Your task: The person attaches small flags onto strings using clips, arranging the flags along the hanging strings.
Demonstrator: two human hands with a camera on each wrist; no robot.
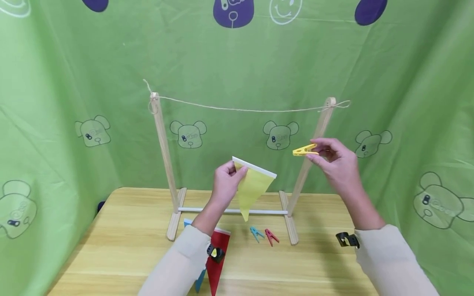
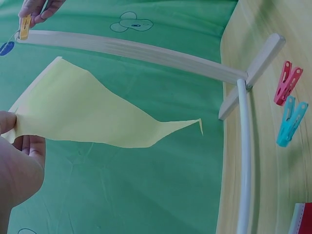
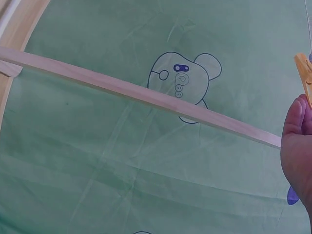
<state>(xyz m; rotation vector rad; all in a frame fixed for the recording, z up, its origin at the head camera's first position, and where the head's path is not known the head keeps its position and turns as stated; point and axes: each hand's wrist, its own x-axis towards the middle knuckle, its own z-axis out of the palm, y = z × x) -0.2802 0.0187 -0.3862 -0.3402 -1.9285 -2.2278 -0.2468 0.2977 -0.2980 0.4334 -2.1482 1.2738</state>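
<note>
My left hand pinches the top corner of a yellow triangular pennant with a white top band, held up in front of the wooden stand. In the left wrist view the pennant hangs out from my fingers. My right hand pinches a yellow clothespin beside the stand's right post; the clothespin shows at the right wrist view's edge. A string runs between the two post tops, above both hands.
A blue clothespin and a red clothespin lie on the wooden table by the stand's right foot. A red pennant and a blue one lie under my left forearm. Green printed cloth surrounds the table.
</note>
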